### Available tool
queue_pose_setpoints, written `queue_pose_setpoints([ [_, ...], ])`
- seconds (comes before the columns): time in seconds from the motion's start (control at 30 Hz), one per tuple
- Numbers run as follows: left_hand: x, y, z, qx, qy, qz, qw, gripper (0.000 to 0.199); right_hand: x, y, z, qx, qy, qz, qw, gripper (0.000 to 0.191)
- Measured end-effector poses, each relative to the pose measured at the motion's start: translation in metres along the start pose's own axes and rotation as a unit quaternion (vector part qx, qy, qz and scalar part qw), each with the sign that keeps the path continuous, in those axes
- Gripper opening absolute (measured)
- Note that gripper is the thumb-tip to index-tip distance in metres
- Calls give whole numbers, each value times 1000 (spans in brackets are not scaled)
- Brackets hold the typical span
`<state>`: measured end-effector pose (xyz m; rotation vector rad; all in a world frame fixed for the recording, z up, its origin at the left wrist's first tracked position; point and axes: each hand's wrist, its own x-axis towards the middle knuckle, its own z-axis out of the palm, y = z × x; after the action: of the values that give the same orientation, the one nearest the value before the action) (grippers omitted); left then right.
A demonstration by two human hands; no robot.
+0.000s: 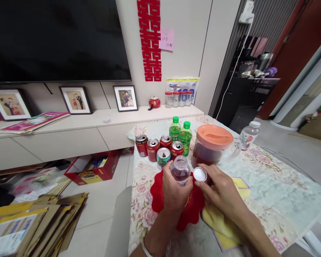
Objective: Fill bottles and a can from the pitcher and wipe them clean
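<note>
My left hand [174, 194] is wrapped around a small clear bottle [181, 168] with its mouth uncovered, held above a red scalloped mat [186, 217]. Just to the right, my right hand [220, 187] grips a round white cap [200, 174] between thumb and fingers, its inside facing up. Cap and bottle are apart. Behind them stands a clear pitcher [205, 155] with dark contents and an orange lid [214, 135]. Several red cans [153, 150] and a teal can [163, 157] are close to the bottle, with two green-capped bottles [186, 137] behind.
A yellow cloth [222, 225] lies under my right forearm. At the right of the flowered table [278, 178] stands a white-capped bottle [248, 136]. Red-lidded jars [181, 100] and picture frames [125, 98] line the white cabinet. Flattened cartons [37, 225] are on the floor.
</note>
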<state>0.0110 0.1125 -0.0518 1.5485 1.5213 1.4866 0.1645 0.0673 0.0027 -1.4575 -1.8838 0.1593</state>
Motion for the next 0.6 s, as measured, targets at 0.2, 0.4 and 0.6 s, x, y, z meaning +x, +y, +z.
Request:
queue_pose_setpoints([
  [0.2, 0, -4, 1, -20, -12, -9, 1000, 75, 18, -13, -3, 20, 36, -47, 998, 28],
  [0.4, -1, -2, 1, -29, -17, -12, 999, 68, 34, -25, -8, 18, 27, -78, 996, 25],
  [0.6, -1, -2, 3, -23, 3, 5, 1000, 65, 52, -39, -13, 15, -15, -125, 992, 30],
])
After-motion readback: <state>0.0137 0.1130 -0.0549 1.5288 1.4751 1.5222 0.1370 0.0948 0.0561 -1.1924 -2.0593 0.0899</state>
